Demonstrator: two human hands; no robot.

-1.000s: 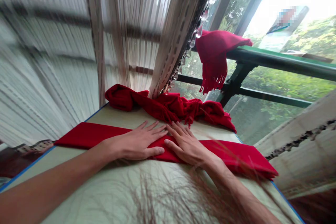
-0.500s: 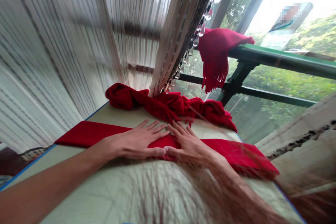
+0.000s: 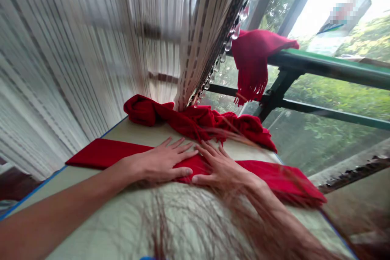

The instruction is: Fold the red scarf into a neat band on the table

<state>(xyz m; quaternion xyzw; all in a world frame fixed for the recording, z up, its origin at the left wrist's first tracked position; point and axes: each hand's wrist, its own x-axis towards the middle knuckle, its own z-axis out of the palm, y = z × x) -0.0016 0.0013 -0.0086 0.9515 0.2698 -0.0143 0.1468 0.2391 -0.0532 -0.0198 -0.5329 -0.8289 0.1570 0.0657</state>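
A long folded red scarf [image 3: 103,153] lies flat across a pale green mat [image 3: 100,219]. My left hand [image 3: 163,163] rests palm down on its middle, fingers stretched out and flat. My right hand [image 3: 221,166] lies flat beside it on the same scarf, fingers spread, the two hands almost touching. Behind them a crumpled red scarf [image 3: 195,121] is heaped at the mat's far edge. Blurred strands of hair hang in front of my right forearm.
A third red scarf with fringe [image 3: 251,63] hangs over a green railing [image 3: 335,68]. Cream string curtains with glass beads [image 3: 195,40] drop to the mat's far edge. The mat has a blue border [image 3: 36,189]; beyond the window are trees.
Both hands have stayed flat on the folded scarf, shifting only slightly. The view has tilted a little and hair has swung across the lower right.
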